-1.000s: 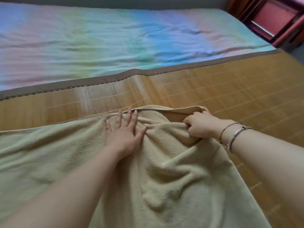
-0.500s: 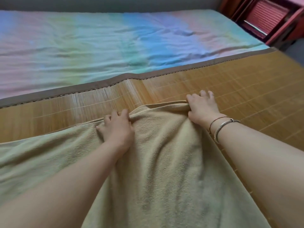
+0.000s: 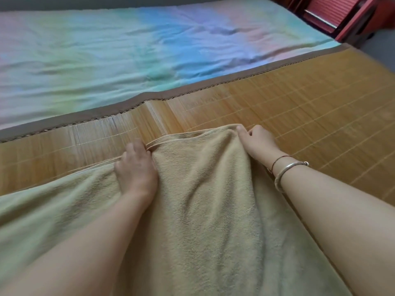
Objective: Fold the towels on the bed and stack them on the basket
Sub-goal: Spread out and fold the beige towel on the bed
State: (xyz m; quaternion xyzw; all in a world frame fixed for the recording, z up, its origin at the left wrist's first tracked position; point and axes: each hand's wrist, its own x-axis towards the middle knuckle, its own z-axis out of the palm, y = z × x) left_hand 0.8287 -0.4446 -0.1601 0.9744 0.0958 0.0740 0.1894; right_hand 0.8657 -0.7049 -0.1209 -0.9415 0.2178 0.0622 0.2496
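Note:
A large beige towel (image 3: 198, 210) lies spread over the bamboo mat (image 3: 299, 116) on the bed, reaching the bottom edge of the head view. My left hand (image 3: 136, 167) grips the towel's far hem, fingers curled over it. My right hand (image 3: 255, 142) pinches the towel's far right corner, with a silver bangle and a red string at the wrist. The stretch of towel between the hands is drawn into long folds. No basket is in view.
Beyond the mat's brown border (image 3: 106, 114) lies a pastel rainbow sheet (image 3: 128, 52). Red wooden furniture (image 3: 333, 16) stands off the bed's far right corner. Bare mat extends right of the towel.
My left hand went from flat on the towel to gripping its far hem. Both hands moved farther up the mat with the edge, and the lumps in the towel pulled smoother.

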